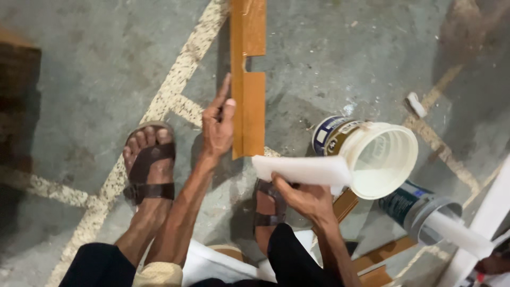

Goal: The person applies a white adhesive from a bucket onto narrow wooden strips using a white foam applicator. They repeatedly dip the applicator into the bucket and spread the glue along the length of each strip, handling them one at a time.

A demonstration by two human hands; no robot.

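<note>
Head view, looking down at a concrete floor point(95, 69) crossed by pale speckled lines. Your left hand point(219, 125) rests against the left edge of an orange-brown wooden strip point(248, 101), thumb and fingers extended along it rather than wrapped around; the strip has a notch in its right edge and runs out of frame at the top. Your right hand point(305, 197) grasps a flat white piece point(303, 169), its material hard to make out, held level just below the strip's near end. Beside it a white plastic bucket point(380, 159) lies tilted, mouth toward you, holding white liquid. A second container point(419, 207) is partly hidden. Both sandalled feet point(149, 159) show; the right is mostly covered.
</note>
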